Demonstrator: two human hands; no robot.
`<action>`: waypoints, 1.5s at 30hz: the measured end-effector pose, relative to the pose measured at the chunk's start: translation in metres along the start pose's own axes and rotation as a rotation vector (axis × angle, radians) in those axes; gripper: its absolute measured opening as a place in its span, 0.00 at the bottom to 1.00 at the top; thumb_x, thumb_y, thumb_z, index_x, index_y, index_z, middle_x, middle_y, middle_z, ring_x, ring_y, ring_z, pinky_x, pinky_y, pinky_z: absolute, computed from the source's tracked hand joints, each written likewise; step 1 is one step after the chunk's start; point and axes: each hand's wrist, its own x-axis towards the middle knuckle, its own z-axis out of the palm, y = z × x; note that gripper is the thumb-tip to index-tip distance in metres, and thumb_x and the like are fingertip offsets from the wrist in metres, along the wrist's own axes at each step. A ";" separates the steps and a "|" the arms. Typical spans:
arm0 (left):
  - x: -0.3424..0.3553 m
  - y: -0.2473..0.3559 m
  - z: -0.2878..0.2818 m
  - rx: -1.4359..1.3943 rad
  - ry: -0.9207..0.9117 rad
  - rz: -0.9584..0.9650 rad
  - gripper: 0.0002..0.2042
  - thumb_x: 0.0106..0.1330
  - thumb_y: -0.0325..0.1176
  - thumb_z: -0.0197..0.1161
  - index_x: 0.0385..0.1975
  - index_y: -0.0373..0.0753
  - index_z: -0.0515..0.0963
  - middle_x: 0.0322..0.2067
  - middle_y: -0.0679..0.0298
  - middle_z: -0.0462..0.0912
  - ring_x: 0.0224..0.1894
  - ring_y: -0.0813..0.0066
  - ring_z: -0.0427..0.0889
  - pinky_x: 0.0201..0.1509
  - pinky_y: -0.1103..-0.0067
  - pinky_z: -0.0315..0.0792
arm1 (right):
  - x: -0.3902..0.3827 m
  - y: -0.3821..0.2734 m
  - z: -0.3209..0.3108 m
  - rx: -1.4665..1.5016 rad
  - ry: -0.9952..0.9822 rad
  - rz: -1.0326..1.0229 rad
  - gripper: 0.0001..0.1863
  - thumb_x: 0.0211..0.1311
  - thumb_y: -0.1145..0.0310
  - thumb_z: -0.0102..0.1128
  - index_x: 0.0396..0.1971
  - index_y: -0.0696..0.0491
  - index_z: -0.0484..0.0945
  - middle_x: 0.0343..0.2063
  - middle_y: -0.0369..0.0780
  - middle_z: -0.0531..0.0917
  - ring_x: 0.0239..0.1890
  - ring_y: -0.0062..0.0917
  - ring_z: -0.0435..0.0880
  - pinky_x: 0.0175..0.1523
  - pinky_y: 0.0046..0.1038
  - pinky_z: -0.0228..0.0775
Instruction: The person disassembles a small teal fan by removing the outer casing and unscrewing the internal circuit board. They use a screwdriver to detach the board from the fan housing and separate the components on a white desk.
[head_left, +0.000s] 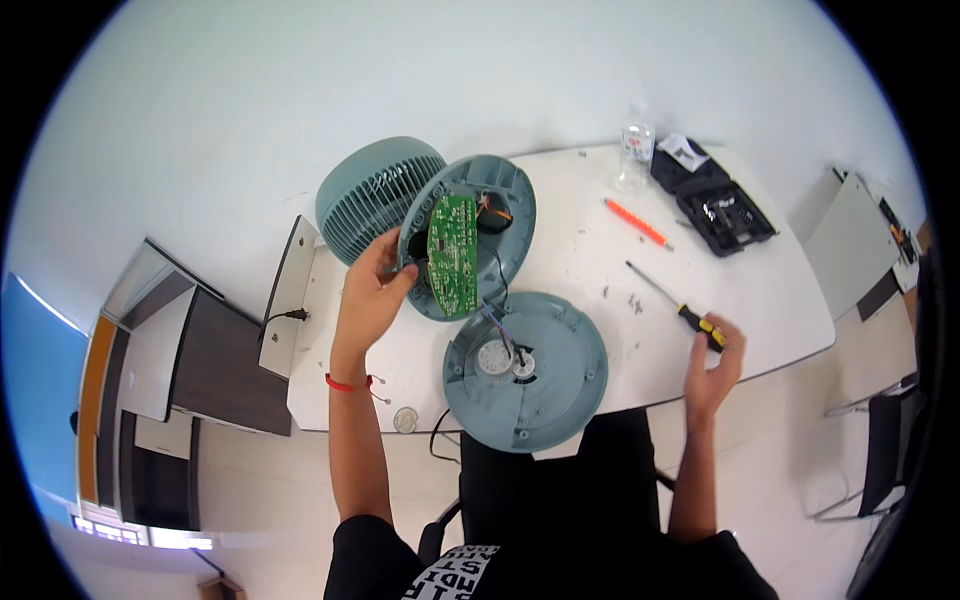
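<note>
Partly dismantled fan on a white table (pixel 765 325), seen from above. At the centre of the frame, the left hand (pixel 375 292) grips the left rim of the housing (pixel 518 205), thumb toward the inside; the housing stands tilted, its open side exposing a green circuit board (pixel 453 255). Behind it, upper left of centre, lies the grille (pixel 372 198). Wires (pixel 492 314) run from the housing to the round base (pixel 572 372), which lies below it at the table's near edge. At the right of centre, the right hand (pixel 716 368) holds the handle end of a screwdriver (pixel 655 285), thumb and fingers drawn narrow around it; the shaft points to the upper left. Small screws (pixel 636 303) lie left of the shaft. Upper right: an orange stick (pixel 637 222), a clear bottle (pixel 634 160) and an open black tool case (pixel 728 222).
</note>
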 end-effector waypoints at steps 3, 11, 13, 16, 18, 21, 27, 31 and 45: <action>0.000 -0.017 0.010 0.003 0.092 0.059 0.23 0.67 0.24 0.67 0.62 0.30 0.75 0.49 0.59 0.85 0.51 0.74 0.83 0.55 0.75 0.78 | 0.000 -0.081 0.032 0.443 -0.223 0.153 0.21 0.58 0.80 0.65 0.53 0.58 0.81 0.47 0.45 0.85 0.49 0.30 0.84 0.59 0.31 0.74; -0.004 -0.038 0.027 -0.137 0.229 0.115 0.23 0.63 0.25 0.71 0.59 0.31 0.75 0.50 0.59 0.85 0.51 0.71 0.83 0.56 0.75 0.77 | 0.014 -0.231 0.136 0.344 -0.666 -0.047 0.57 0.53 0.56 0.80 0.74 0.64 0.53 0.67 0.58 0.66 0.69 0.49 0.68 0.71 0.44 0.65; -0.001 -0.040 0.023 -0.172 0.191 0.103 0.23 0.62 0.23 0.70 0.59 0.31 0.76 0.50 0.59 0.85 0.51 0.70 0.84 0.57 0.74 0.78 | 0.019 -0.236 0.150 0.336 -0.649 -0.018 0.58 0.53 0.57 0.80 0.75 0.65 0.50 0.66 0.58 0.66 0.68 0.50 0.69 0.71 0.44 0.65; -0.002 -0.042 0.017 -0.173 0.159 0.091 0.23 0.61 0.20 0.69 0.58 0.32 0.76 0.50 0.59 0.85 0.51 0.70 0.84 0.57 0.73 0.78 | 0.018 -0.233 0.165 0.397 -0.609 0.040 0.57 0.53 0.58 0.79 0.74 0.65 0.50 0.62 0.58 0.68 0.63 0.53 0.73 0.67 0.46 0.69; -0.003 -0.041 0.016 -0.114 0.167 0.122 0.22 0.60 0.18 0.69 0.56 0.32 0.77 0.49 0.59 0.85 0.51 0.70 0.84 0.56 0.73 0.79 | 0.018 -0.237 0.167 0.440 -0.589 0.103 0.56 0.54 0.59 0.78 0.74 0.65 0.50 0.62 0.57 0.68 0.60 0.53 0.76 0.65 0.46 0.71; -0.002 -0.036 0.017 -0.111 0.193 0.131 0.21 0.59 0.18 0.69 0.55 0.32 0.79 0.48 0.58 0.85 0.50 0.69 0.85 0.54 0.73 0.79 | 0.018 -0.229 0.173 0.454 -0.570 0.042 0.53 0.56 0.62 0.77 0.74 0.65 0.53 0.62 0.56 0.69 0.54 0.46 0.81 0.60 0.40 0.77; -0.006 -0.031 0.020 -0.080 0.227 0.142 0.20 0.58 0.18 0.69 0.53 0.34 0.81 0.48 0.59 0.85 0.48 0.66 0.86 0.51 0.72 0.79 | 0.028 -0.212 0.164 0.721 -0.709 0.182 0.44 0.60 0.69 0.73 0.72 0.64 0.58 0.58 0.51 0.75 0.45 0.28 0.85 0.47 0.28 0.81; -0.006 -0.028 0.019 -0.039 0.242 0.173 0.21 0.58 0.18 0.70 0.53 0.35 0.81 0.48 0.59 0.85 0.46 0.66 0.86 0.49 0.73 0.79 | 0.030 -0.208 0.161 0.810 -0.759 0.247 0.41 0.64 0.71 0.69 0.72 0.63 0.57 0.59 0.49 0.75 0.45 0.27 0.85 0.47 0.28 0.82; -0.007 -0.018 0.036 0.113 0.395 0.117 0.18 0.62 0.34 0.75 0.49 0.34 0.81 0.43 0.58 0.85 0.39 0.67 0.83 0.44 0.74 0.76 | 0.034 -0.195 0.158 1.017 -0.829 0.404 0.39 0.64 0.78 0.52 0.76 0.56 0.52 0.67 0.48 0.69 0.58 0.36 0.83 0.55 0.35 0.82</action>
